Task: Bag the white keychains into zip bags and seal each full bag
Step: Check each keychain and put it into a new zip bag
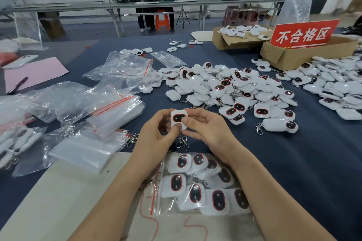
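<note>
Zip bag (154, 201) under the wrists is packed with keychains (195, 193), dark faces up. One white keychain (178, 121) is pinched between left hand (156, 133) and right hand (207, 129), brought together above the bag. Its face is turned to the camera, long axis upright, clasp end pointed down at the bag.

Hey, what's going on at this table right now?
A person is bagging keychains. The left grip and right grip together hold one white keychain, face towards the camera, just above a zip bag that already holds a batch and lies close to the person. A pile of loose keychains waits further back on the dark table, and empty zip bags lie to the left.
</note>
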